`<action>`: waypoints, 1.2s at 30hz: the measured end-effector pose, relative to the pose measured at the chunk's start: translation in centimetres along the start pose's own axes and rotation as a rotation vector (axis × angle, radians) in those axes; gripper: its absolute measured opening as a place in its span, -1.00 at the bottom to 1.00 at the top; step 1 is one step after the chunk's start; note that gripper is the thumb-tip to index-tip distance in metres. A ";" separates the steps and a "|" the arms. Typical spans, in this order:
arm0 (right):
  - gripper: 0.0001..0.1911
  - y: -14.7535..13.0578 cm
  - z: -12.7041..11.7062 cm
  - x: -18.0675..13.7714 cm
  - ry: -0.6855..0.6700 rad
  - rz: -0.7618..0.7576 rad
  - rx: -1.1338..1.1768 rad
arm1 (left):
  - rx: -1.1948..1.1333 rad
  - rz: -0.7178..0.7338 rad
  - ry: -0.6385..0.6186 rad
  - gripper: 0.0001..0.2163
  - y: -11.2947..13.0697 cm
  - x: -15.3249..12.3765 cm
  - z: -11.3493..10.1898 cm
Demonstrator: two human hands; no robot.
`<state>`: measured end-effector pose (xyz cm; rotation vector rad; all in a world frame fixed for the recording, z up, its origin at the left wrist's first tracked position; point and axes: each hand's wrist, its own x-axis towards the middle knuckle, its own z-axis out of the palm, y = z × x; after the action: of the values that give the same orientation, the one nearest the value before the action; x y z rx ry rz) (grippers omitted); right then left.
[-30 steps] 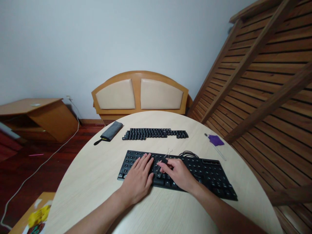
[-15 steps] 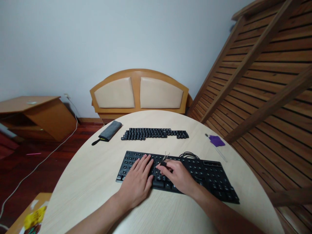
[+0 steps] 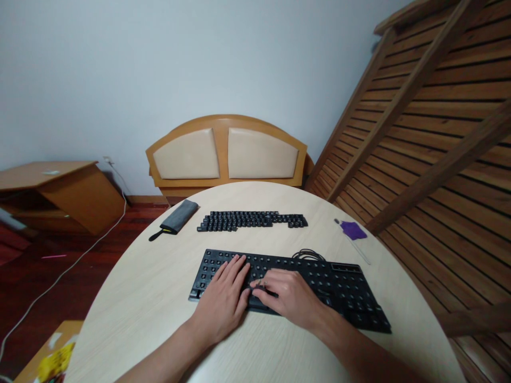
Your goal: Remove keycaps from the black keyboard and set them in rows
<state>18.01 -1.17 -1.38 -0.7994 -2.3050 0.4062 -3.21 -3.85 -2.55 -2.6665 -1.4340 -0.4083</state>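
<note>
A black keyboard (image 3: 351,292) lies on the round table, most of its keycaps off and the small switches bare; some caps remain along its bottom row. My left hand (image 3: 223,298) rests flat on its left part, fingers stretched out. Over the lower middle of the keyboard, my right hand (image 3: 293,295) is closed around a wire keycap puller (image 3: 261,285) with a dark handle. My fingers partly hide the puller, and I cannot tell whether it grips a cap. Behind the keyboard, loose black keycaps (image 3: 251,219) are laid out in rows.
A grey pouch (image 3: 179,216) lies at the table's left. On the right are a purple cloth (image 3: 353,230) and a thin brush (image 3: 359,251). A coiled cable (image 3: 308,254) sits behind the keyboard. A slatted wooden frame (image 3: 439,133) leans at the right.
My right hand has turned and the puller's wire prongs, which pointed up and away, are now lower and near my fingertips. My left hand stays in place on the keyboard.
</note>
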 end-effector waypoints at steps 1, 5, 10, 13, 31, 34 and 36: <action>-0.77 0.0 0.0 0.0 0.001 -0.011 -0.015 | 0.000 -0.001 -0.004 -0.56 0.0 0.0 0.0; -0.72 -0.1 0.2 -0.1 -0.020 0.038 -0.045 | -0.013 -0.009 -0.011 -0.56 0.1 0.1 -0.1; -0.54 0.1 0.0 0.2 -0.033 0.239 -0.076 | -0.037 -0.020 -0.005 -0.55 0.2 0.2 -0.3; -0.53 0.3 -0.2 0.3 -0.049 0.294 -0.042 | -0.043 -0.024 -0.008 -0.56 0.2 0.2 -0.3; -0.59 0.3 -0.8 0.6 0.075 0.449 0.465 | -0.356 -0.045 0.112 -0.81 1.5 0.7 -1.6; -0.60 0.5 -0.7 0.5 0.066 0.418 0.498 | -0.432 -0.045 0.155 -0.86 1.6 0.6 -1.4; -0.61 0.6 -0.7 0.5 0.073 0.418 0.508 | -0.474 -0.048 0.181 -0.87 1.5 0.6 -1.3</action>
<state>18.41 -0.32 -0.92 -1.0017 -1.8318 1.0756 -1.86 -4.45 -1.07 -2.8389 -1.5005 -1.0867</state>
